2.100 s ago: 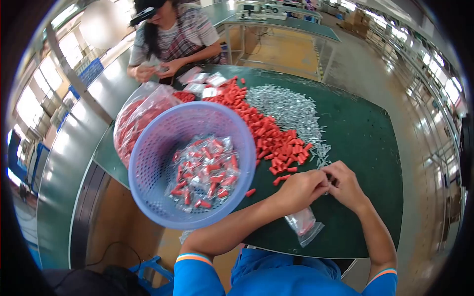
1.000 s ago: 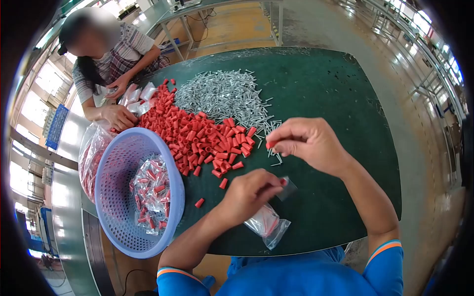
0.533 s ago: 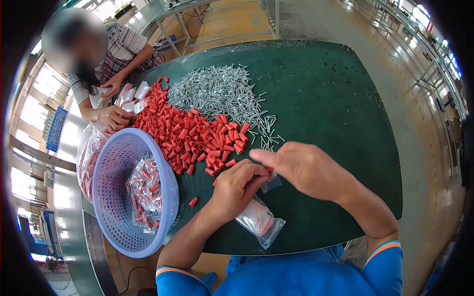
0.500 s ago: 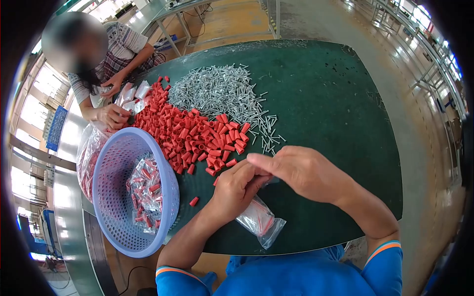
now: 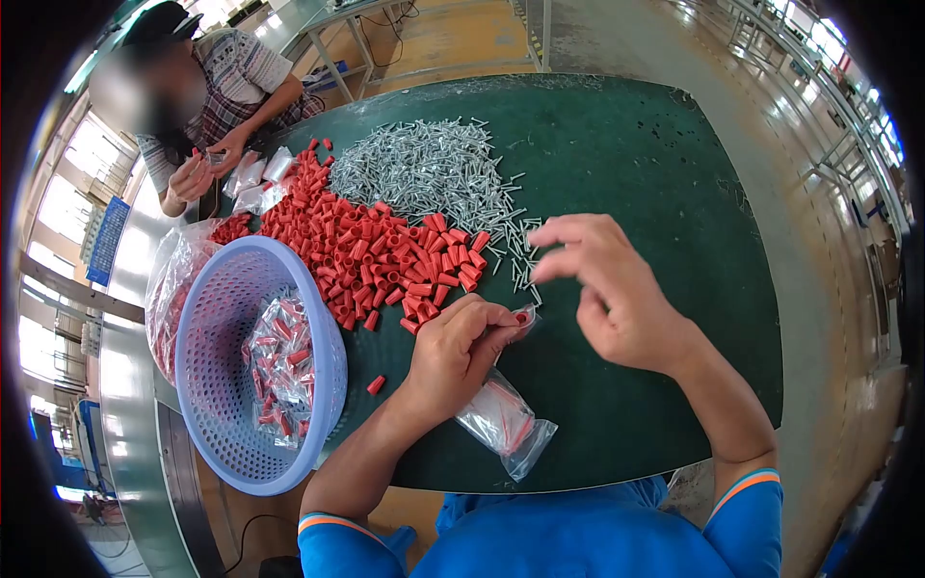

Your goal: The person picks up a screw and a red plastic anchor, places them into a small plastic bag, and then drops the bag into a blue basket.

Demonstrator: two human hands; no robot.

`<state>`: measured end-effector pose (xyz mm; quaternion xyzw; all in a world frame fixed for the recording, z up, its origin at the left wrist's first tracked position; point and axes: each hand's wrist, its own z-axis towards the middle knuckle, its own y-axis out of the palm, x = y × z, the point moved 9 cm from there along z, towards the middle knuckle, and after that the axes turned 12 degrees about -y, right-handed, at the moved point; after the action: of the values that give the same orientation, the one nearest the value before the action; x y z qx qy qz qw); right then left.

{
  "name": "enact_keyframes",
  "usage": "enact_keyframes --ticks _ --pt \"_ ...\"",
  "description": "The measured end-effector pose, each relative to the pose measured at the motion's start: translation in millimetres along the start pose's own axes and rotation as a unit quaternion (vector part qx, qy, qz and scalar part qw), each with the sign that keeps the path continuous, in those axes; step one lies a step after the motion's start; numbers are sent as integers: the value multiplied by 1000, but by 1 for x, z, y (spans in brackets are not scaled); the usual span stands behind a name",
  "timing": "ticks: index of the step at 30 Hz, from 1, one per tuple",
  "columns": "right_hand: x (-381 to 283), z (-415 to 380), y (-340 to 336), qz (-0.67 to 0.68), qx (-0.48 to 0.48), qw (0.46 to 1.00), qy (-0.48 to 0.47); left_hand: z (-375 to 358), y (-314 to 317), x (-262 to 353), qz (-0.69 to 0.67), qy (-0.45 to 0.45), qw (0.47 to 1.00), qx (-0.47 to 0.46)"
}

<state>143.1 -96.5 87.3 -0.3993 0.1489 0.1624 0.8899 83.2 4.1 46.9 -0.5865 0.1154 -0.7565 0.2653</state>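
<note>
My left hand (image 5: 453, 354) pinches a small clear plastic bag (image 5: 527, 316), with something red showing at its mouth. Just above the table, to the right of it, my right hand (image 5: 621, 303) is raised with fingers apart and nothing visible in them. Its fingertips are near the edge of a heap of silver screws (image 5: 419, 169). Beside the screws spreads a large pile of red tapered caps (image 5: 361, 260). Below my left hand lies a packet of clear plastic bags (image 5: 496, 419) with red lines on it.
A lavender perforated basket (image 5: 339, 380) at the left holds several filled bags (image 5: 282, 366). One loose red cap (image 5: 376, 385) lies beside it. Across the green table (image 5: 636, 183), a co-worker (image 5: 241, 87) holds something small in both hands. A large clear bag (image 5: 173, 299) stands behind the basket.
My right hand has moved up and right, away from my left hand, and its fingers have spread. The small bag in my left hand is now visible. The co-worker's hands have lifted and come together.
</note>
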Motion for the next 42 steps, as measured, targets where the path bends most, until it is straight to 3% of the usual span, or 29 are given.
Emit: enact_keyframes --ticks 3,5,7,10,12,16,19,23,30,33,35,36,38,42 --pt "-4 -4 18 -42 -45 997 -37 0 1 3 2 7 1000 -11" --pt "0 -6 9 13 17 1000 -16 -1 3 3 8 29 999 -26" --pt "16 -8 -18 32 84 994 60 -4 7 8 10 51 998 -37" --pt "40 -18 -20 60 80 985 144 -5 9 14 -9 52 997 -58" --pt "62 -30 2 11 -37 972 231 -5 10 13 1 46 997 -64" --pt "78 -20 18 -148 -37 974 167 -4 9 7 9 30 998 -52" --pt "96 -7 34 -203 -91 948 227 -2 10 3 17 17 998 -57" --pt "105 -1 51 -123 -86 964 218 0 6 -3 26 -3 999 -46" --pt "99 5 45 -113 -54 977 172 2 4 -8 30 -11 999 -29" --pt "100 6 37 -43 -42 978 198 3 3 -6 18 -8 1000 -22" --pt "112 -5 33 81 3 952 296 3 2 -8 16 -14 1000 -16" --pt "113 -8 35 81 1 952 296 2 1 -9 16 -22 1000 -14" --pt "102 -2 39 -14 -26 981 192 2 3 -8 25 -17 999 -22" --pt "90 7 51 -104 -83 975 178 2 5 -7 31 -8 999 -33"
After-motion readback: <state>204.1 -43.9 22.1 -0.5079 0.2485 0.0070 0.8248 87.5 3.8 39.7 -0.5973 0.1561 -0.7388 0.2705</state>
